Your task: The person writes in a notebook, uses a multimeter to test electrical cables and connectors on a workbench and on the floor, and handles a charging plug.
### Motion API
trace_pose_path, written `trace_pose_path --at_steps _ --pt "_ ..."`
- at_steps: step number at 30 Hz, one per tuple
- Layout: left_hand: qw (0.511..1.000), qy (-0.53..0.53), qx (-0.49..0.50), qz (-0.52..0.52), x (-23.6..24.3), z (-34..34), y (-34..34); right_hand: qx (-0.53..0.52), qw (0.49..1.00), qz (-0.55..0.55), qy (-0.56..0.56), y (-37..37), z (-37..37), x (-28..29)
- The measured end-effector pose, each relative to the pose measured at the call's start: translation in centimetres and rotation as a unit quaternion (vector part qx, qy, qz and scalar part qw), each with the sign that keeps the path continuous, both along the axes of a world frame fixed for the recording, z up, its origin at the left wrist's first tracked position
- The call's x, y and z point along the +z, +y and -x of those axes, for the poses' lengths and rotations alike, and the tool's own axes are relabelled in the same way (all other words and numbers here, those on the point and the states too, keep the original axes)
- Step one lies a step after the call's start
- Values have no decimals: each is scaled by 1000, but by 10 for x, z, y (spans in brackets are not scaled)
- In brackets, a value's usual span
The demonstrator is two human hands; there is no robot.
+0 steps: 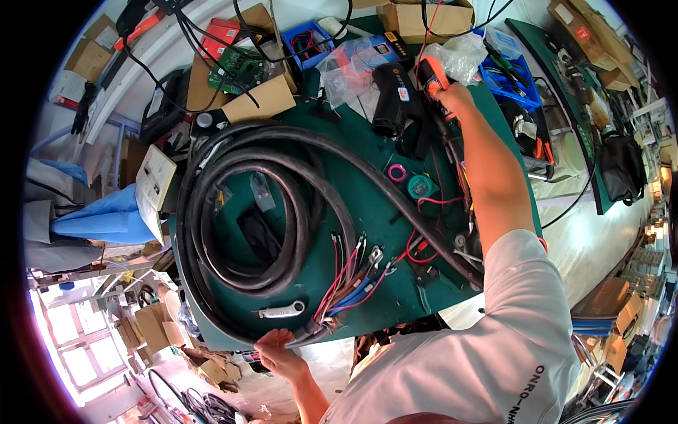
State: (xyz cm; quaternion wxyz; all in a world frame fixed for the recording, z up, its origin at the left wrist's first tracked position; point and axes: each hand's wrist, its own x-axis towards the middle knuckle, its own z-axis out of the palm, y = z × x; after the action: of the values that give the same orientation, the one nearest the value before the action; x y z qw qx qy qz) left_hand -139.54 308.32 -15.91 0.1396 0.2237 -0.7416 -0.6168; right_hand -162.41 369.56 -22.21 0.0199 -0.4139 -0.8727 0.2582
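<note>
My right hand (pixel 458 100) reaches to the far side of the green-topped table, its fingers around an orange-and-black handheld meter (pixel 432 73). A black heat gun (pixel 390 99) lies just left of it. At the near edge, my left hand (pixel 281 353) has its fingers curled at a thick black cable (pixel 247 288), beside the cable's stripped end; the exact grip is partly hidden. From that end fan several red, black, brown and blue wires (pixel 361 288) with metal lugs. The cable lies in large coils across the table's left half. A ratchet wrench (pixel 281 309) rests near my left hand.
Pliers (pixel 422 288), a pink tape roll (pixel 397 173) and a teal round container (pixel 421 186) lie at the table's right. Boxes, a green circuit board (pixel 244 69) and a blue bin (pixel 508 74) line the back. A person in blue trousers (pixel 106 215) is at left.
</note>
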Motion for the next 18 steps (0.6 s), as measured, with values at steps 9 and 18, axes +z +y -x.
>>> trace_pose_path --at_steps 9,18 --pt "986 15 -137 -91 14 20 11 -44 937 12 347 -40 -114 140" --pt "876 136 -451 -107 73 27 5 67 797 -6 601 -148 -187 302"
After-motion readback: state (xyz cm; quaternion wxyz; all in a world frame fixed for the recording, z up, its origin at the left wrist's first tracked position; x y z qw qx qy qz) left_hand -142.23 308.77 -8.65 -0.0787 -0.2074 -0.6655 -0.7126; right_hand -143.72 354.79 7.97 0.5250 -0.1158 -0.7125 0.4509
